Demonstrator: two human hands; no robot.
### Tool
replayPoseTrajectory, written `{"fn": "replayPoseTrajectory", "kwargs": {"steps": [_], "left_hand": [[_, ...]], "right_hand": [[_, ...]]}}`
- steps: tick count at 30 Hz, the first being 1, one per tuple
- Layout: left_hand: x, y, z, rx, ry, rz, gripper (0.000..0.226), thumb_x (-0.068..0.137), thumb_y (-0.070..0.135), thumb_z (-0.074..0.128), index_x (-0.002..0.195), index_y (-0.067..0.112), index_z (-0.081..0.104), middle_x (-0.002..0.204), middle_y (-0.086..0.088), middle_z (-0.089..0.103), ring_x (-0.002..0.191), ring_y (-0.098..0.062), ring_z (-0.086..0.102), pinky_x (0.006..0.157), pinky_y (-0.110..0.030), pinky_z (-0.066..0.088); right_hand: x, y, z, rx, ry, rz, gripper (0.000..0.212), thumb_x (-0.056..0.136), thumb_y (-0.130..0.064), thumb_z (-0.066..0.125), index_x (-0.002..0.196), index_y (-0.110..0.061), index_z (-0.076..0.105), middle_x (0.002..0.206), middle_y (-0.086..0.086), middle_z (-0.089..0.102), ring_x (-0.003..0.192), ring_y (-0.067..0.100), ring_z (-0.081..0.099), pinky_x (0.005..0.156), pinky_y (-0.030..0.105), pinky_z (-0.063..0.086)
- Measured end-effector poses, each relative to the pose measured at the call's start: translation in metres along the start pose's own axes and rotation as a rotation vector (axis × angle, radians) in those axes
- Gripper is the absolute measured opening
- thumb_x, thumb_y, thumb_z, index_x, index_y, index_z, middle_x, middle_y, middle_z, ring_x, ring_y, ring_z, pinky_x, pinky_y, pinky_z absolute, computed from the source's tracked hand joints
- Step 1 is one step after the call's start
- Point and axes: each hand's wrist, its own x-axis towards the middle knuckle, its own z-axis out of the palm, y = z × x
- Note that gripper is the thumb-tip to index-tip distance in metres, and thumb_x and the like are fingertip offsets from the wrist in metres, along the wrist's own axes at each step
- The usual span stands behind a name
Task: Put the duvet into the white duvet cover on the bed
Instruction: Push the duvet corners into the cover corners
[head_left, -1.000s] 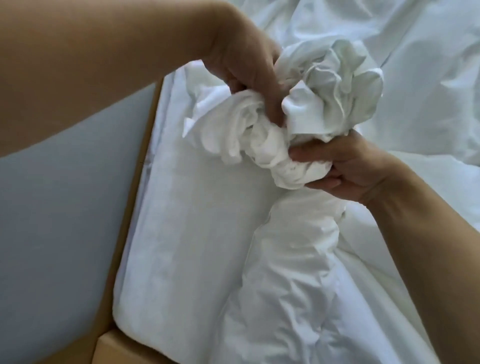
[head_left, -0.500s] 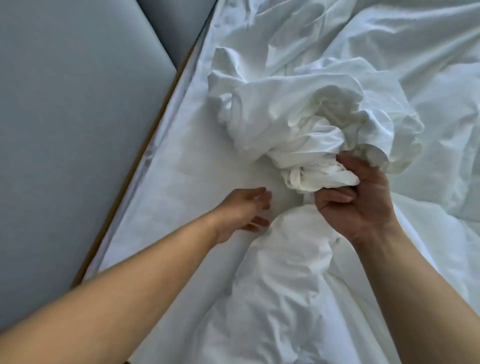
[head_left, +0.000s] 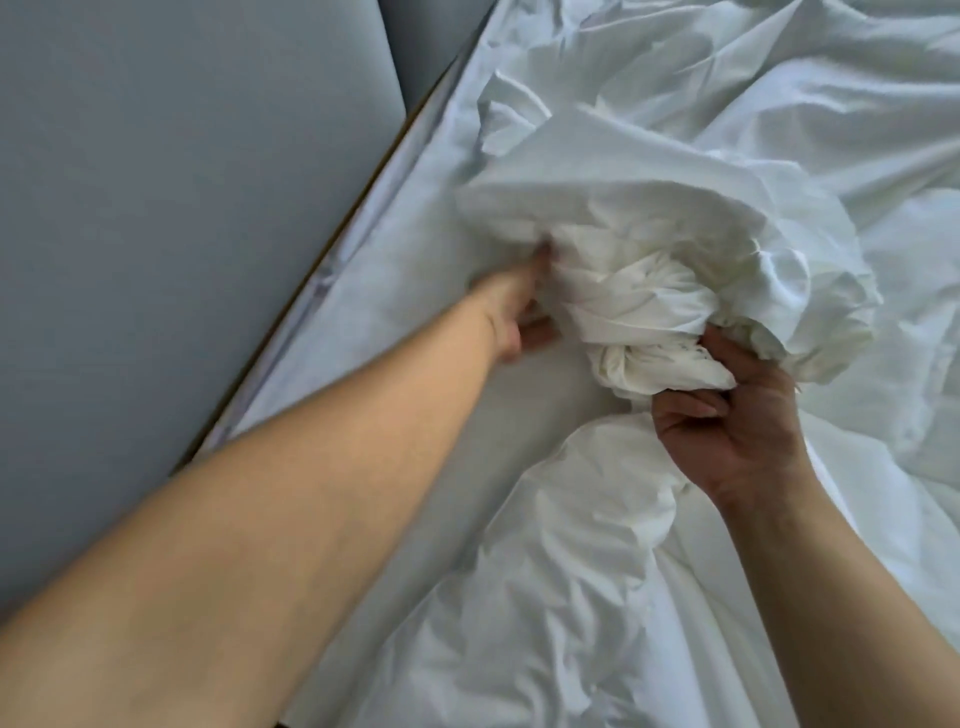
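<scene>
Two hands work the bunched duvet cover (head_left: 649, 312) on the bed (head_left: 395, 405): I have the right hand (head_left: 737, 431) clenched on the twisted neck so the gathers hold; the left hand (head_left: 519, 322) reaches under a fold, probably to open it, fingers (head_left: 543, 254) blurred, grip untellable

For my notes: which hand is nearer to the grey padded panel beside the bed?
Left. The left hand is right of the grey padded panel; the right hand lies farther right.
</scene>
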Motion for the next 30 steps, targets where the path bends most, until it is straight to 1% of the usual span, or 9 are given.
{"fn": "replayPoseTrajectory", "kwargs": {"steps": [2, 6, 13, 17, 21, 24, 26, 28, 30], "left_hand": [[0.003, -0.026, 0.005, -0.11, -0.194, -0.149, 0.037, 0.094, 0.047, 0.065, 0.096, 0.01, 0.065, 0.079, -0.009, 0.073, 0.065, -0.022, 0.071, 0.059, -0.037, 0.063], [0.017, -0.037, 0.001, -0.424, -0.229, -0.099, 0.022, 0.095, 0.027, 0.068, 0.101, 0.006, 0.065, 0.083, -0.007, 0.071, 0.082, -0.018, 0.066, 0.098, -0.034, 0.053], [-0.009, -0.056, -0.027, -0.582, -0.249, -0.008, 0.015, 0.094, 0.023, 0.069, 0.095, 0.008, 0.068, 0.085, -0.004, 0.073, 0.07, -0.01, 0.068, 0.06, -0.019, 0.056], [-0.066, -0.076, -0.06, -0.341, -0.132, 0.187, 0.013, 0.083, 0.016, 0.075, 0.077, 0.014, 0.063, 0.077, -0.004, 0.062, 0.062, -0.012, 0.055, 0.057, -0.022, 0.052], [-0.126, -0.102, -0.074, -0.023, -0.227, 0.38, 0.01, 0.078, 0.009, 0.079, 0.075, 0.008, 0.069, 0.07, -0.009, 0.061, 0.059, -0.017, 0.055, 0.06, -0.023, 0.052], [-0.119, -0.102, -0.074, 0.336, -0.233, 0.223, 0.029, 0.075, 0.017, 0.073, 0.092, -0.006, 0.068, 0.083, -0.009, 0.065, 0.075, -0.019, 0.058, 0.073, -0.029, 0.048], [-0.091, -0.081, -0.068, 0.437, -0.203, 0.083, 0.028, 0.082, 0.016, 0.072, 0.106, 0.003, 0.069, 0.092, -0.007, 0.068, 0.081, -0.019, 0.062, 0.076, -0.031, 0.049], [-0.053, -0.055, -0.055, 0.395, -0.122, 0.08, 0.007, 0.091, 0.011, 0.063, 0.098, 0.011, 0.066, 0.085, -0.005, 0.067, 0.068, -0.014, 0.063, 0.062, -0.024, 0.051], [-0.015, -0.034, -0.038, 0.312, -0.003, 0.133, 0.014, 0.097, 0.005, 0.054, 0.088, 0.014, 0.061, 0.079, -0.008, 0.062, 0.057, -0.014, 0.058, 0.051, -0.022, 0.049]], "right_hand": [[0.001, 0.002, 0.0, -0.004, 0.015, 0.0, 0.032, 0.101, -0.017, 0.048, 0.073, -0.024, 0.059, 0.066, -0.012, 0.052, 0.034, 0.005, 0.03, 0.035, 0.01, 0.02], [0.002, 0.0, 0.0, -0.004, 0.018, 0.004, 0.023, 0.101, -0.019, 0.05, 0.08, -0.023, 0.057, 0.068, -0.011, 0.054, 0.034, 0.005, 0.03, 0.034, 0.01, 0.023], [0.001, -0.005, -0.001, 0.013, 0.04, -0.015, 0.02, 0.1, -0.019, 0.054, 0.081, -0.025, 0.054, 0.07, -0.012, 0.049, 0.039, 0.004, 0.03, 0.035, 0.011, 0.022], [0.002, -0.005, -0.002, -0.011, 0.054, -0.03, 0.019, 0.1, -0.018, 0.055, 0.082, -0.025, 0.055, 0.07, -0.011, 0.048, 0.041, 0.005, 0.029, 0.035, 0.011, 0.025], [-0.001, 0.0, -0.006, -0.005, 0.078, -0.036, 0.025, 0.095, -0.015, 0.06, 0.073, -0.025, 0.056, 0.066, -0.012, 0.044, 0.04, 0.005, 0.026, 0.036, 0.012, 0.025], [-0.006, 0.002, -0.01, -0.023, 0.07, -0.038, 0.018, 0.085, -0.014, 0.065, 0.074, -0.025, 0.057, 0.07, -0.011, 0.047, 0.042, 0.004, 0.026, 0.036, 0.013, 0.025], [-0.009, 0.005, -0.011, -0.071, 0.062, -0.031, 0.025, 0.089, -0.013, 0.063, 0.067, -0.025, 0.06, 0.069, -0.012, 0.049, 0.041, 0.004, 0.029, 0.035, 0.014, 0.024], [-0.011, 0.008, -0.012, -0.11, 0.045, -0.016, 0.037, 0.094, -0.012, 0.059, 0.06, -0.025, 0.063, 0.066, -0.01, 0.048, 0.039, 0.003, 0.029, 0.034, 0.015, 0.025], [-0.012, 0.01, -0.014, -0.122, 0.037, -0.006, 0.037, 0.095, -0.011, 0.058, 0.06, -0.023, 0.063, 0.065, -0.009, 0.045, 0.038, 0.003, 0.029, 0.033, 0.015, 0.027]]}}
